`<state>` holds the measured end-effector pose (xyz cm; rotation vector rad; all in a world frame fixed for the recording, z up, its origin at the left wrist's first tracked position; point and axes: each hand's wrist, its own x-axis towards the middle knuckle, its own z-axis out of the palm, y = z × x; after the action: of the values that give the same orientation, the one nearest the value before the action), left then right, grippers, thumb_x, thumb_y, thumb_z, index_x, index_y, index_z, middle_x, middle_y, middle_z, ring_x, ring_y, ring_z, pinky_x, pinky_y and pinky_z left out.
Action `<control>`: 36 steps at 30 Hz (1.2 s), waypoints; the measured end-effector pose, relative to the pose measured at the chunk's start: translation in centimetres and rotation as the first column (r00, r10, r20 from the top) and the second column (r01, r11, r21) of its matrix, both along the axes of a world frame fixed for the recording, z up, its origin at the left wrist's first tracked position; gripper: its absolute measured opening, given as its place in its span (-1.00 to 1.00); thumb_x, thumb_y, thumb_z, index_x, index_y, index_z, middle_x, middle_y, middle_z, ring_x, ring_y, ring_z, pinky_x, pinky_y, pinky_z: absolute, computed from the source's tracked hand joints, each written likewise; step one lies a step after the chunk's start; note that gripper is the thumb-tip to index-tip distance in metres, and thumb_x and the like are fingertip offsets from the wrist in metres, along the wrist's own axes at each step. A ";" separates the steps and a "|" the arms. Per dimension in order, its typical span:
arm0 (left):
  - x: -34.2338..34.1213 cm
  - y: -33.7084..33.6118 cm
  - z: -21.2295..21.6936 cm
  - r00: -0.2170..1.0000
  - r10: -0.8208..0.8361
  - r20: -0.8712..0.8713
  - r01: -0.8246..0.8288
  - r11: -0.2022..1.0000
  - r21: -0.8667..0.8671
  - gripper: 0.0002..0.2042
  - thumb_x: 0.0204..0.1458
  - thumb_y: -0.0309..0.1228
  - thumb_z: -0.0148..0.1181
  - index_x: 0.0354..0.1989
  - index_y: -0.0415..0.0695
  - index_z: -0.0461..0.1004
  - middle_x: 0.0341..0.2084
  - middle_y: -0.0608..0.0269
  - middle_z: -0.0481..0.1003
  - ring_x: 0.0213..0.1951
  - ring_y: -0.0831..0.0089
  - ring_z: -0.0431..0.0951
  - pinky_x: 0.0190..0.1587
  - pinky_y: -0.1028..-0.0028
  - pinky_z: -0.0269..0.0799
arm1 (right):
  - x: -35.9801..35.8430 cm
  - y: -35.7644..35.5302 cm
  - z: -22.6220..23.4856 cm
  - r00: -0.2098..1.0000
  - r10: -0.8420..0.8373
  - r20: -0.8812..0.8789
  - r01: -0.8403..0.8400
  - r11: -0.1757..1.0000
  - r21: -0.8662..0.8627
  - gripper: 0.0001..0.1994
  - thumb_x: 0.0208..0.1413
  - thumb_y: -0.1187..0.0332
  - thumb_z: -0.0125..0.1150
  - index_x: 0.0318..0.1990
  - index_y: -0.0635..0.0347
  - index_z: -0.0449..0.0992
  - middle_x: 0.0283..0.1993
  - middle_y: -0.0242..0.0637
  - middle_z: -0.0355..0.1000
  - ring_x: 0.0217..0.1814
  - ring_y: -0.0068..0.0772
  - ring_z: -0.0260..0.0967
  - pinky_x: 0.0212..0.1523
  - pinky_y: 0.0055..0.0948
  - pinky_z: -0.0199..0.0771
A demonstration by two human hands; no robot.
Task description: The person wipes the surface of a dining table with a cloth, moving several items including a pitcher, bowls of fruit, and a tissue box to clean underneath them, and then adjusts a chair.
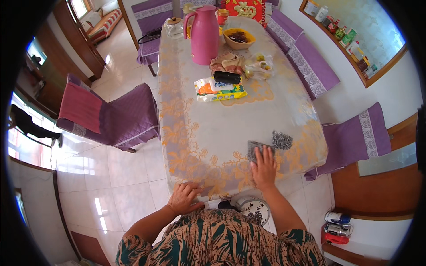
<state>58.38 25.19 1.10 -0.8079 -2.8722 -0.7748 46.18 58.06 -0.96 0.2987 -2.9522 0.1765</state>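
My right hand point(264, 167) lies flat, fingers together, on a grey scouring pad point(254, 148) near the front of the table point(208, 133), which has a pale cloth with an orange flower pattern. A steel-wool scrubber point(282, 140) sits just to the right of that pad, apart from my fingers. My left hand point(183, 198) grips the table's near edge at the front left, fingers curled over the cloth.
Further back stand a pink jug point(204, 34), a wet-wipes pack point(219, 90), a black case point(227, 77), a yellow bowl point(239, 38) and a plastic bag point(258, 66). Purple-covered chairs point(117, 116) point(355, 137) flank the table. Cans point(336, 224) sit at the lower right.
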 end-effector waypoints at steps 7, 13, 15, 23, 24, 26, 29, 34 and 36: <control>0.7 2.1 1.1 0.980 0.173 0.096 -0.179 0.982 0.058 -0.56 -0.11 -0.29 0.35 -0.03 -0.08 0.40 -0.04 0.20 0.39 0.04 0.14 0.37 0.05 0.18 0.28 | 1.5 -5.1 0.5 0.955 0.293 0.043 -0.288 0.953 -0.094 -0.31 0.15 0.13 0.14 0.43 -0.09 0.06 0.52 -0.14 -0.12 0.55 -0.13 -0.18 0.34 0.11 0.05; 2.1 4.5 0.9 0.915 0.374 0.152 -0.394 0.909 0.136 -0.61 -0.11 -0.49 0.27 -0.04 -0.13 0.39 -0.03 0.16 0.39 0.07 0.09 0.37 0.14 0.13 0.27 | -7.2 -3.1 0.4 0.931 0.357 0.075 -0.354 0.934 -0.040 -0.37 0.19 0.15 0.12 0.40 -0.06 0.10 0.50 -0.14 -0.05 0.54 -0.08 -0.14 0.32 0.10 0.08; 2.1 5.5 1.1 0.891 0.438 0.117 -0.451 0.882 0.136 -0.57 -0.12 -0.49 0.27 0.00 -0.13 0.39 -0.01 0.14 0.38 0.10 0.07 0.34 0.15 0.13 0.26 | -11.6 -1.5 -0.7 0.988 0.148 -0.040 -0.151 0.982 -0.109 -0.39 0.17 0.18 0.12 0.37 0.01 0.15 0.49 -0.08 -0.05 0.56 -0.08 -0.21 0.31 0.12 0.03; 3.7 6.5 1.6 0.699 0.709 0.093 -0.715 0.687 0.132 -0.49 -0.16 -0.56 0.25 0.08 -0.15 0.37 0.03 0.08 0.36 0.13 0.02 0.30 0.20 0.10 0.19 | -0.1 -14.9 0.2 0.572 0.820 0.036 -0.758 0.545 -0.358 -0.40 0.13 0.25 0.13 0.37 -0.12 0.19 0.48 -0.24 0.01 0.53 -0.15 -0.10 0.30 0.07 0.09; 3.7 6.4 1.7 0.688 0.720 0.091 -0.725 0.676 0.131 -0.49 -0.16 -0.56 0.25 0.07 -0.15 0.37 0.03 0.08 0.36 0.13 0.02 0.30 0.20 0.10 0.19 | 1.3 -14.8 0.5 0.480 0.877 0.029 -0.807 0.453 -0.379 -0.36 0.17 0.22 0.08 0.42 -0.10 0.09 0.48 -0.20 0.01 0.55 -0.18 -0.14 0.35 -0.01 0.03; 4.5 5.7 2.2 0.652 0.754 0.085 -0.758 0.642 0.116 -0.49 -0.16 -0.57 0.25 0.07 -0.15 0.37 0.02 0.08 0.36 0.13 0.02 0.30 0.20 0.10 0.18 | 0.1 -13.9 0.6 0.366 0.929 0.057 -0.880 0.366 -0.304 -0.40 0.13 0.25 0.10 0.37 -0.11 0.21 0.46 -0.21 0.05 0.53 -0.19 -0.11 0.35 -0.02 0.04; 6.6 4.9 2.6 0.559 0.822 0.107 -0.828 0.546 0.128 -0.56 -0.13 -0.59 0.23 0.03 -0.15 0.40 -0.01 0.09 0.39 0.10 0.03 0.33 0.17 0.13 0.23 | -7.0 -10.7 -0.5 0.606 0.792 -0.071 -0.763 0.555 -0.331 -0.38 0.02 0.37 0.15 0.31 -0.15 0.29 0.42 -0.33 0.14 0.50 -0.23 -0.03 0.32 -0.02 0.11; 11.0 5.0 2.1 0.431 0.882 0.190 -0.901 0.413 0.131 -0.64 -0.07 -0.64 0.19 -0.04 -0.15 0.43 -0.06 0.08 0.43 0.05 0.07 0.38 0.11 0.19 0.30 | -18.3 -3.5 -2.1 0.998 0.024 -0.065 -0.027 0.999 -0.041 -0.34 0.12 0.19 0.16 0.39 -0.08 0.11 0.48 -0.20 -0.01 0.54 -0.12 -0.16 0.31 0.13 0.01; 12.2 5.6 2.1 0.397 0.896 0.201 -0.917 0.380 0.119 -0.66 -0.06 -0.62 0.19 -0.06 -0.14 0.44 -0.08 0.09 0.45 0.02 0.07 0.40 0.08 0.20 0.32 | -18.9 -5.2 -2.6 0.991 -0.127 -0.041 0.125 0.991 -0.044 -0.35 0.13 0.14 0.14 0.39 -0.07 0.12 0.48 -0.18 -0.02 0.54 -0.12 -0.16 0.31 0.13 0.00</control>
<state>70.56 30.78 3.17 0.8893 -2.5702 -0.8770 27.31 52.81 -3.52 0.1089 -2.9086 0.2109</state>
